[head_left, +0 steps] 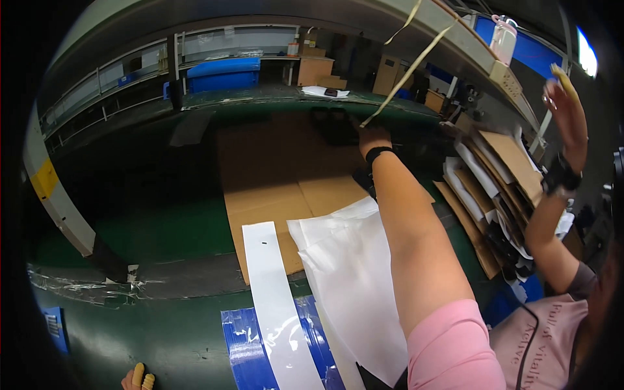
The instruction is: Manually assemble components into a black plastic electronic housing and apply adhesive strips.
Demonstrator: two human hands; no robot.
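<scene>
My right arm in a pink sleeve reaches far across the bench. My right hand [375,138], with a black wristband, is over the far edge of a flat brown cardboard sheet [273,175], beside a dark object [331,123] too dim to name. Its fingers are mostly hidden; the end of a hanging pale strap [411,73] overlaps it in view. At the lower left edge, my left hand [136,379] shows only fingers in yellow finger covers, apart and empty. Between the arms lie crumpled white sheeting [354,260], a long white strip [273,292] and a blue glossy sheet [244,335].
A co-worker stands at the right, one hand [567,117] raised near a clear bottle [504,39]. Stacked cardboard and white sheets [484,175] lean beside my right arm. A post [62,201] rises at the left. Beyond the bench stands a blue bin [223,75].
</scene>
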